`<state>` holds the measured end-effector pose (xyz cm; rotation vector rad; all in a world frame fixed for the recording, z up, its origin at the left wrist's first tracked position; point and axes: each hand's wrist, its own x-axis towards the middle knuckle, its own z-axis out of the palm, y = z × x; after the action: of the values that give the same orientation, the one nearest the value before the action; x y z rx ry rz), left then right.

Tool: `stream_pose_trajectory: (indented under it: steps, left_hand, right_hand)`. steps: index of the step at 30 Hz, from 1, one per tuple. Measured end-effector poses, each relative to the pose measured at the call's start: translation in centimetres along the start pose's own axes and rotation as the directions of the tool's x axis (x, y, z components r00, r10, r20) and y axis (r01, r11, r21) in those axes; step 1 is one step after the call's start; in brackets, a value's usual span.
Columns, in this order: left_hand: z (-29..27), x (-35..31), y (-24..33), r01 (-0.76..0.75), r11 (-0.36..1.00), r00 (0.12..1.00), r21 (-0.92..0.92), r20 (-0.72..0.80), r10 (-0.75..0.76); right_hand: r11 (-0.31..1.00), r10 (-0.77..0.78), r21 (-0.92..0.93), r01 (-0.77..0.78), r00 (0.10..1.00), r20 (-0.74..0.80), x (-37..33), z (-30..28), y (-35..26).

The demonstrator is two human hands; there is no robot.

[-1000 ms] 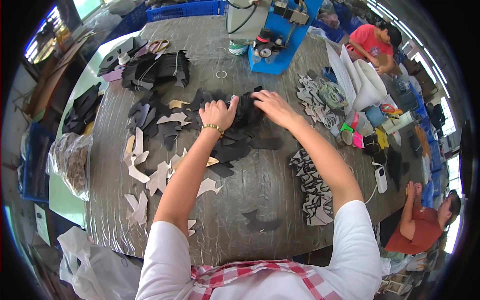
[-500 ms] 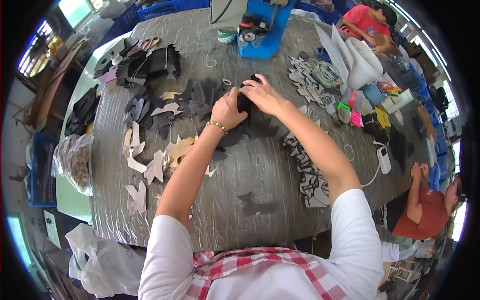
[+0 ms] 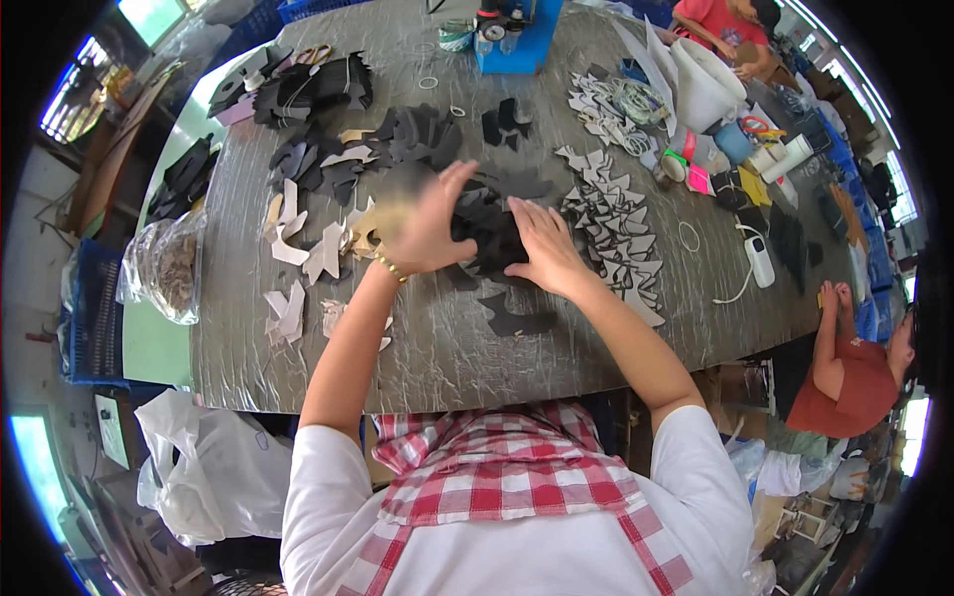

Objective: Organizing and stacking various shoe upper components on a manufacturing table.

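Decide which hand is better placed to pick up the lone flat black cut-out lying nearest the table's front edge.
Probably the right hand: the flat black cut-out piece lies just below it, while the left hand is blurred, farther left, on the black stack.

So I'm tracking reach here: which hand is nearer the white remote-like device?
Right. The right hand lies closer to the white device; the left hand is farther off, beyond it.

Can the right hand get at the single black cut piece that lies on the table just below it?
Probably yes. The right hand rests on the black pile, and the lone black piece lies flat beside its wrist, with only bare table around it and nothing on top.
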<state>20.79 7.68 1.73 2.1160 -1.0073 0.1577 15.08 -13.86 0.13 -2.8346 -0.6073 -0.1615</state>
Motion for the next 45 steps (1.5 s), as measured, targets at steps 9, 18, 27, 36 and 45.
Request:
stream_pose_trajectory:
  steps: [9, 18, 27, 36, 45]
  left_hand:
    - [1.0, -7.2, 2.9, 0.132, 0.976, 0.970, 0.173, -0.224, -0.091]
    - [4.3, -12.4, 6.8, 0.134, 0.812, 0.986, 0.568, 0.006, -0.166]
    - [4.0, -12.4, 6.8, 0.159, 0.843, 0.987, 0.514, -0.078, -0.139]
    - [4.0, -9.7, 11.3, 0.136, 0.951, 0.972, 0.278, -0.223, -0.074]
    - [9.0, -11.3, 11.7, 0.100, 0.963, 0.991, 0.250, -0.109, -0.075]
  right_hand:
    - [0.951, 0.211, 0.234, -0.202, 0.978, -0.012, -2.2, 3.7, -1.5]
    - [0.985, 0.114, 0.135, -0.110, 0.993, -0.024, -9.9, 3.8, -3.5]
    - [0.942, 0.209, 0.292, -0.167, 0.971, -0.118, -18.1, 0.2, -5.4]
    - [0.965, 0.033, 0.261, 0.013, 0.984, -0.173, -16.5, 2.2, -5.6]
    - [0.718, 0.585, 0.473, -0.510, 0.811, -0.015, -24.8, -6.2, -4.5]
